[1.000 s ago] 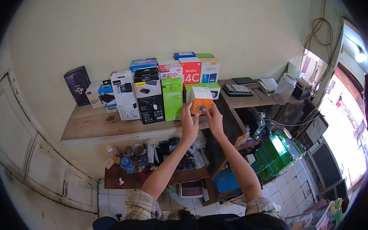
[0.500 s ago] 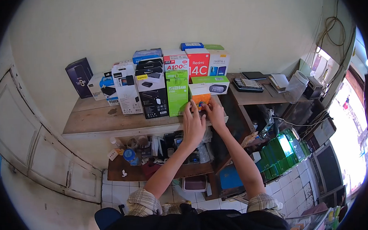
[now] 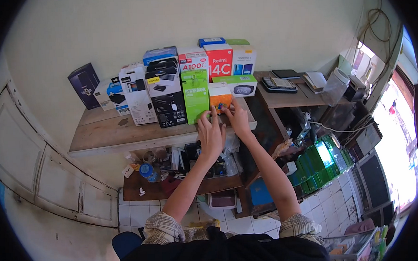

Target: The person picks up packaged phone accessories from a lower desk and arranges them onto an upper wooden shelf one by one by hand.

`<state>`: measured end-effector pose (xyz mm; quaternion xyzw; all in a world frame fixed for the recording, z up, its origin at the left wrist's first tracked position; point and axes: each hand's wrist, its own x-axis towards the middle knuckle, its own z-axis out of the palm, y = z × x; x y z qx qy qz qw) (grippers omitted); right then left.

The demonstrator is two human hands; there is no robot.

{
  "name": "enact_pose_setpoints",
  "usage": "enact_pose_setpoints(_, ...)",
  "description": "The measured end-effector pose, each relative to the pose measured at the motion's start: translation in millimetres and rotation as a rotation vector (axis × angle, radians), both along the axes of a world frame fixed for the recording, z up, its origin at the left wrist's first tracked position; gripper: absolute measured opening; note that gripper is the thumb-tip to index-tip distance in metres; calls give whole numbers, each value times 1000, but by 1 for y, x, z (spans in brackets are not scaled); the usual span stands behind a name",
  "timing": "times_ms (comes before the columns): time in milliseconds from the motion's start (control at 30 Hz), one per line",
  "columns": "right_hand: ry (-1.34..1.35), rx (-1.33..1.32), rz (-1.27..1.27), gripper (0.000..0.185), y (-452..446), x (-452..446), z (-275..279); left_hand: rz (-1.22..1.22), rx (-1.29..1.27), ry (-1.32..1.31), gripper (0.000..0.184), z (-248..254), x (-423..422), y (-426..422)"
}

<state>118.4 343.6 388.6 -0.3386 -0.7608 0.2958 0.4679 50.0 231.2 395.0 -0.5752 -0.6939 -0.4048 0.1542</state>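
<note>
A small orange-and-white box (image 3: 220, 95) stands near the front right of the wooden shelf top (image 3: 102, 140). My left hand (image 3: 212, 138) has its fingertips at the box's lower left edge, while my right hand (image 3: 239, 121) grips its lower right side. Just left of it is a green power bank box (image 3: 196, 98). Behind it to the right lies a white-and-green clock box (image 3: 244, 88). A red-and-white Redmi 14C box (image 3: 220, 62) and an A100C box (image 3: 193, 61) rise at the back. My fingers partly cover the orange box's bottom.
Black-and-white boxes (image 3: 168, 104) and a dark purple box (image 3: 84, 86) line the shelf's left. Below, a cluttered lower shelf (image 3: 151, 192) holds a blue-lidded jar (image 3: 147, 171). To the right are a side table (image 3: 287, 106) with a clear plastic jar (image 3: 335, 87), and green cases (image 3: 318, 165).
The orange-and-white box is now more upright and its white upper part shows. Both hands have stayed at it. The camera view has shifted slightly.
</note>
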Motion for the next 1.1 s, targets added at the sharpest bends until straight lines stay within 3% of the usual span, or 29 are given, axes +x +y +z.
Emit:
enact_pose_setpoints(167,220,39,-55,35,-81,84,34,-167,195,-144,50,-2,14,-35)
enact_pose_setpoints(233,264,74,-151,23,-114,126,4,-309,231,-206,33,-25,27,-53)
enact_pose_setpoints(300,102,49,-289,17,-146,166,-36,-416,137,-281,31,-63,47,-64)
enact_pose_setpoints(400,143,-189,-459,15,-174,212,-97,-571,-65,-427,29,-120,86,-66)
enact_pose_setpoints(500,115,-220,-657,13,-178,254,-131,-704,-227,-516,26,-148,134,-63)
enact_pose_setpoints(667,167,-253,-852,17,-158,302,-184,-895,-269,-573,24,-197,201,-38)
enact_pose_setpoints(867,210,-251,-974,21,-90,336,-293,-947,-327,-656,32,-324,262,39)
enact_pose_setpoints(1033,192,-179,-1055,25,-19,346,-391,-1011,-231,-607,43,-423,304,117)
enact_pose_setpoints(1100,303,-124,-1061,32,5,345,-424,-1004,-190,-613,48,-455,316,148)
